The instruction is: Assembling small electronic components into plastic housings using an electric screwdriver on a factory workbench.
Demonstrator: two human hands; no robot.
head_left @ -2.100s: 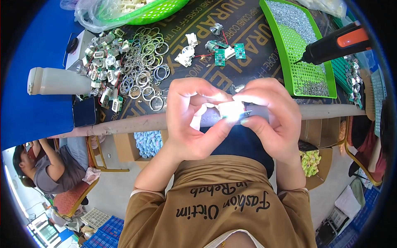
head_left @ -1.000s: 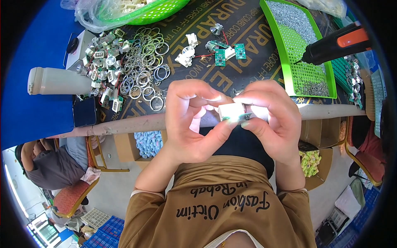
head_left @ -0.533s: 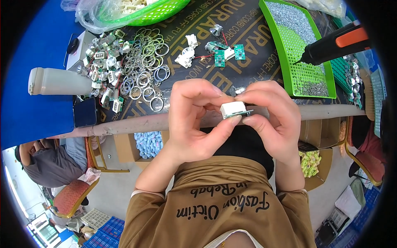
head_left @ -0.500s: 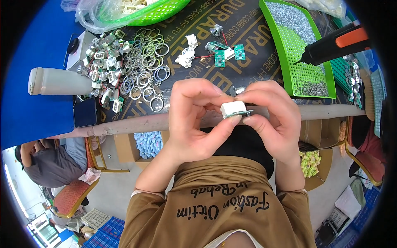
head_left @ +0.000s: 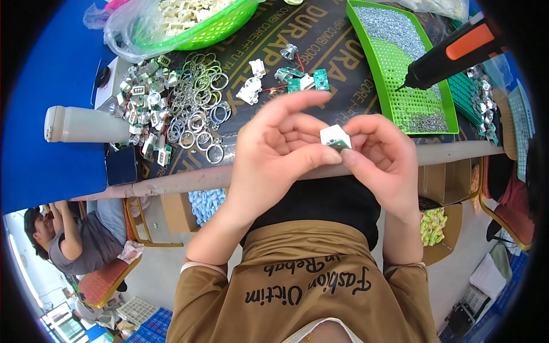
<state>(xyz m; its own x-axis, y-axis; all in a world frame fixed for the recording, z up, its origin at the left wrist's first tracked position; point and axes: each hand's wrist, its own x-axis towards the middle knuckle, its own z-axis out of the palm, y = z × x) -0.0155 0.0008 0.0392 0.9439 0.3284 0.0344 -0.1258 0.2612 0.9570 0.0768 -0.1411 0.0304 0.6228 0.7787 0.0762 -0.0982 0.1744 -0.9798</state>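
A small white plastic housing with a green circuit board (head_left: 335,136) is held up before me, over the table's near edge. My left hand (head_left: 283,151) presses its thumb against the board's lower edge, its index finger stretched out above. My right hand (head_left: 384,163) is closed on the other side, pinching the part between thumb and bent fingers. Beyond my hands on the table lie loose white housings (head_left: 250,90), green circuit boards (head_left: 321,80) with red wires and a small silver reflector (head_left: 289,52).
Metal key rings (head_left: 215,153) lie left, beside a heap of white-and-green assemblies (head_left: 137,108) and a translucent bottle (head_left: 86,124). A green basket (head_left: 220,27) holds white parts. An electric screwdriver (head_left: 452,57) points over a green screw tray (head_left: 394,108). A co-worker (head_left: 86,240) sits at left.
The white housing has turned so its board tilts differently, and it has shifted slightly up. My left index finger has lifted off and straightened. The co-worker has raised their arms.
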